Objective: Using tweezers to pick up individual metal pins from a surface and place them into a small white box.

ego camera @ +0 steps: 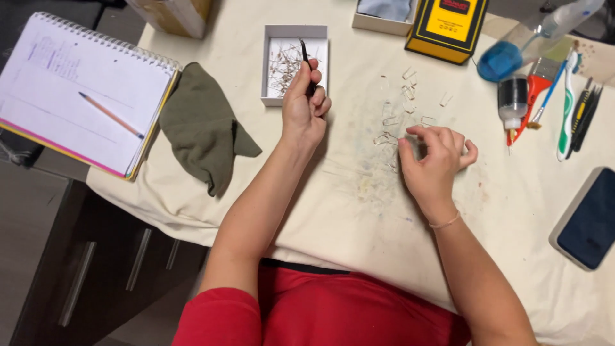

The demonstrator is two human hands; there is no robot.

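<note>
My left hand (305,106) grips black tweezers (306,59), whose tips reach into a small white box (269,38) holding several thin wire parts (283,64). My right hand (434,157) rests on the cream cloth (359,192), thumb and fingers curled together among several small bent wire pieces (392,118) scattered on the cloth. Whether a piece is pinched between the fingertips I cannot tell.
An open spiral notebook (70,90) with a pencil (112,115) lies at the left beside a green rag (202,125). At the right are a yellow box (446,29), a small glue bottle (512,99), a blue spray bottle (512,54), toothbrushes (567,109) and a dark phone (589,221).
</note>
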